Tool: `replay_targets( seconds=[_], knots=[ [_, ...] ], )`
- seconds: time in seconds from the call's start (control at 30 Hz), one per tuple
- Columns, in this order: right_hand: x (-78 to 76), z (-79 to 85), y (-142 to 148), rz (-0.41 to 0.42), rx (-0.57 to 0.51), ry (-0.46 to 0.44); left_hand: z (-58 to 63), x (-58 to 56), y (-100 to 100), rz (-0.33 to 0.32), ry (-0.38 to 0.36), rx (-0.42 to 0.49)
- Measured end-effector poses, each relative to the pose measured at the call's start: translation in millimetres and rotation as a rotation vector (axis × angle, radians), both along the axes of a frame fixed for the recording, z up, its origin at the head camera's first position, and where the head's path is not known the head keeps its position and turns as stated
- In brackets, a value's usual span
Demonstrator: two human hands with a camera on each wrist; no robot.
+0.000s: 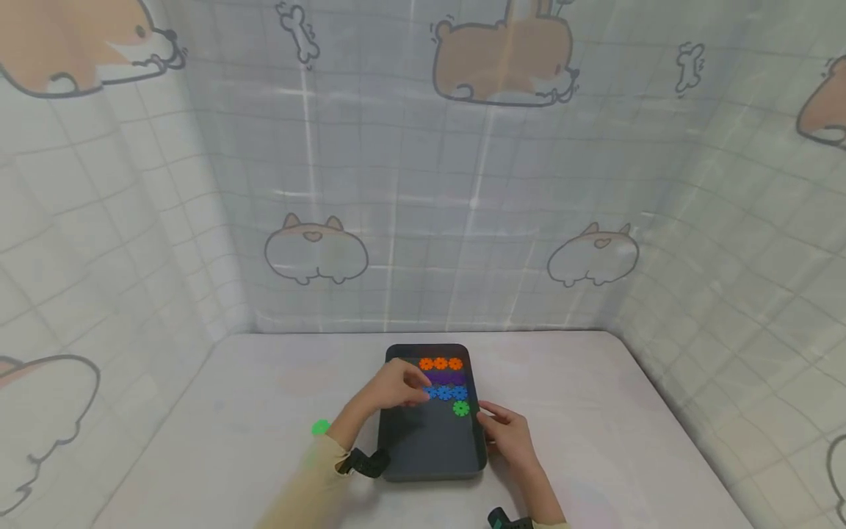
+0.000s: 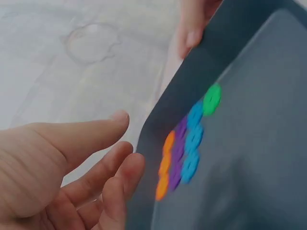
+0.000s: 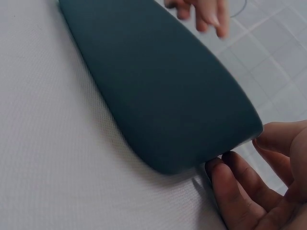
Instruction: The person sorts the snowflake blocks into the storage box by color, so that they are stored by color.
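Note:
A dark grey tray (image 1: 429, 448) lies on the table, with small flower-shaped plastic discs in rows at its upper right. Three orange discs (image 1: 440, 364) form the top row, then purple discs (image 1: 444, 378), then blue discs (image 1: 444, 393). A single green disc (image 1: 460, 408) sits below the blue row by the right wall. My left hand (image 1: 396, 383) hovers over the tray's left half, its thumb and fingertips apart and holding nothing in the left wrist view. My right hand (image 1: 512, 433) grips the tray's right edge, thumb at the rim and fingers against the outer side (image 3: 235, 191).
Another bright green piece (image 1: 320, 427) lies on the white table (image 1: 251, 411) left of the tray, close to my left forearm. Curtain-like walls (image 1: 423, 184) with cartoon dogs stand behind and at both sides of the table.

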State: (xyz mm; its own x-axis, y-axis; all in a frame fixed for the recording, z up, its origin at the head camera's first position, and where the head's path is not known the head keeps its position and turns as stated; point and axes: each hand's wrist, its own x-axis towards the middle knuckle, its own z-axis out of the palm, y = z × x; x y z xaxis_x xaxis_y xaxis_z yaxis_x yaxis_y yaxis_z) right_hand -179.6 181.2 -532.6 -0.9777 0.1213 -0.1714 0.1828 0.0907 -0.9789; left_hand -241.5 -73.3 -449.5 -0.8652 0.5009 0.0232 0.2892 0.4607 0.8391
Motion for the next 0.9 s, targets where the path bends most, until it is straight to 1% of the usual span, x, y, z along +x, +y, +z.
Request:
replay_targets(
  seconds=[0.07,0.17,0.23,0.3,0.4,0.47,0.63,0.77,0.9],
  knots=[
    [-0.2,0.0,0.3,-0.007,0.005,-0.004,1.4,1.7,-17.4,0.002,0.026,-0.012],
    [-0.6,1.2,-0.4,-0.013,0.008,-0.008,3.5,5.8,-45.5,0.029,0.062,-0.051],
    [-0.8,1.5,-1.2,-0.012,0.012,-0.007,2.4,8.4,-64.7,0.045,0.096,-0.078],
    [-0.8,1.7,-1.7,-0.012,0.011,-0.012,0.1,11.8,-82.3,0.07,0.106,-0.106],
    [-0.5,1.7,-2.1,-0.011,0.011,-0.019,-7.5,16.5,-105.4,0.108,0.124,-0.154],
    [-0.2,1.4,-1.9,-0.012,0.012,-0.024,-12.9,20.6,-118.1,0.142,0.118,-0.185],
    [0.3,0.4,-1.0,-0.007,0.015,-0.027,-24.3,31.8,-140.8,0.218,0.068,-0.224],
    [0.1,0.0,-0.4,-0.01,0.014,-0.031,-32.3,37.8,-151.2,0.257,0.045,-0.217],
    [-0.4,-0.9,-0.3,-0.017,0.009,-0.035,-40.6,40.6,-158.8,0.302,0.015,-0.209]
  ],
)
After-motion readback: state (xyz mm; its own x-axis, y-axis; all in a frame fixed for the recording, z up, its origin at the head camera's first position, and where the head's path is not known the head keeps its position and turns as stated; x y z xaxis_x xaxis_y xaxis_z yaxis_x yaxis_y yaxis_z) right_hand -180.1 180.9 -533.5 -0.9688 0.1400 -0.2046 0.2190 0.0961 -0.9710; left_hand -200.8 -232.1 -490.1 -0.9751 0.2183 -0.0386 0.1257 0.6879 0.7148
